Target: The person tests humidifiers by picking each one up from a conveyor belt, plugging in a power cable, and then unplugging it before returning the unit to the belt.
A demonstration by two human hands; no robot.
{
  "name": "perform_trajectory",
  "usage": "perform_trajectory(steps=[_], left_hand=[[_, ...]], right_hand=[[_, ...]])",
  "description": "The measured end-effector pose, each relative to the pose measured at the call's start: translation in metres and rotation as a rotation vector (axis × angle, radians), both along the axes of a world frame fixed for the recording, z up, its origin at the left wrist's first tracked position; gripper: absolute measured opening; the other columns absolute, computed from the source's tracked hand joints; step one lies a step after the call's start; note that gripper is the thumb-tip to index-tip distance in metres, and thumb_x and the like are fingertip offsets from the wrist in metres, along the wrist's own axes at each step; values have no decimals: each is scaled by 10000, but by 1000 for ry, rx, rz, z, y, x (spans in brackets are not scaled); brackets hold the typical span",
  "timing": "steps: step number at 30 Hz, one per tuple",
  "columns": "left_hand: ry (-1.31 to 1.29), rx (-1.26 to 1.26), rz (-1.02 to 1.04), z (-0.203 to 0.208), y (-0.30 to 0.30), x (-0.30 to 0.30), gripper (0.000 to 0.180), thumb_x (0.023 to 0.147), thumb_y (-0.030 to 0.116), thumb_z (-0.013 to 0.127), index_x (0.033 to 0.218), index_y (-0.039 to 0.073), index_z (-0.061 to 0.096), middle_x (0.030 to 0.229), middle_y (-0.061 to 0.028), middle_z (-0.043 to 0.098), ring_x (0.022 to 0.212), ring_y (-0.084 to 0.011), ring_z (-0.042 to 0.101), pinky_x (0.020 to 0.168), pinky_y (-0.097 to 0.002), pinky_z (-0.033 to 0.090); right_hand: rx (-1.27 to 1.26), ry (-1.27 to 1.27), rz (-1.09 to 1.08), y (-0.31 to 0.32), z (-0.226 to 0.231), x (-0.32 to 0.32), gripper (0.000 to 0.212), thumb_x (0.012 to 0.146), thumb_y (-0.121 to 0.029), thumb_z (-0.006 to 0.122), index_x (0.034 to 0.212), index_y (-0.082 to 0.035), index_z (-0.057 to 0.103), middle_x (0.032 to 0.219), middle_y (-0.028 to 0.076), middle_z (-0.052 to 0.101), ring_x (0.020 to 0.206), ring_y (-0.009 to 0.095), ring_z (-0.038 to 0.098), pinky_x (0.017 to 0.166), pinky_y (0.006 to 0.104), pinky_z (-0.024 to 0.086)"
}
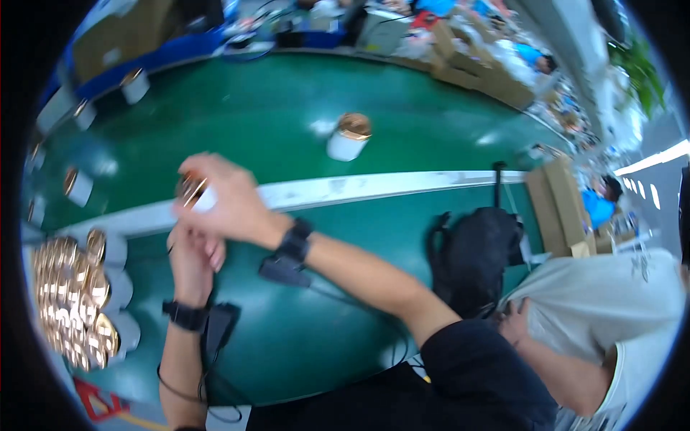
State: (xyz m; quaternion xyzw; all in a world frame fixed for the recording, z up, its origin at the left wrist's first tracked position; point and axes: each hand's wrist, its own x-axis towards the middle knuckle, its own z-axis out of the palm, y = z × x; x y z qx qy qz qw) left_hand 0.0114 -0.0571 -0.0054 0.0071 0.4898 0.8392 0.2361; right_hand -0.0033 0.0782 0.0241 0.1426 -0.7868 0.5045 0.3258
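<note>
My right hand (226, 197) reaches across to the left, its fingers wrapped round a short white cylinder with a shiny copper-gold end (192, 188). This hand is above the white strip that divides the green surface. Just below it is my left hand (192, 262), with some fingers bent and the fingertips partly hidden by the right hand and smeared by motion. Whether the left hand touches the cylinder, I cannot tell. A similar cylinder (348, 138) stands on the far green surface, right of my hands. Several stacked gold-topped cylinders (72, 302) fill the near left.
More white-and-gold cylinders (79, 187) stand at the far left. A black bag (474, 251) lies on the right of the near green table (323, 345), beside a cardboard box (557, 201). A person in a pale shirt (596, 309) is close on my right. Cables hang from my wrist straps.
</note>
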Motion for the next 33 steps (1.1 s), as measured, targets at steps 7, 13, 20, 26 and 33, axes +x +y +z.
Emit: perform_trajectory(steps=[7,13,20,26,33], left_hand=[[19,-49,185,-4,-9,2,399,1027,445,321,992,92,504,609,23,465,408,-84,393,357,-237,270],[-85,-15,49,13,6,5,313,1012,311,405,771,120,460,546,54,370,405,-72,332,361,-237,215],[-122,284,117,7,-13,-11,392,1017,346,416,711,104,380,547,4,356,445,-142,402,408,-296,296],[-82,251,112,19,-10,-10,452,1017,405,398,689,95,371,552,-22,370,464,-170,441,427,-310,336],[-111,292,136,16,-13,-12,414,1002,382,363,704,97,373,574,-27,371,479,-189,442,458,-312,354]], right_hand=[[271,328,-75,-19,9,6,506,650,-311,791,1025,-43,585,950,154,551,804,323,585,683,418,494],[23,-177,-80,-9,12,5,503,695,-289,821,1073,-57,583,886,123,658,792,238,671,669,346,548],[248,149,-184,31,34,5,375,728,-158,814,1018,-44,605,918,79,618,821,191,617,690,312,514],[103,-25,-247,137,0,-18,248,812,-111,737,864,-31,507,891,56,553,788,121,524,735,244,447],[1084,318,-646,79,41,-28,276,808,-223,716,842,-18,534,1003,137,582,950,279,565,864,382,436]])
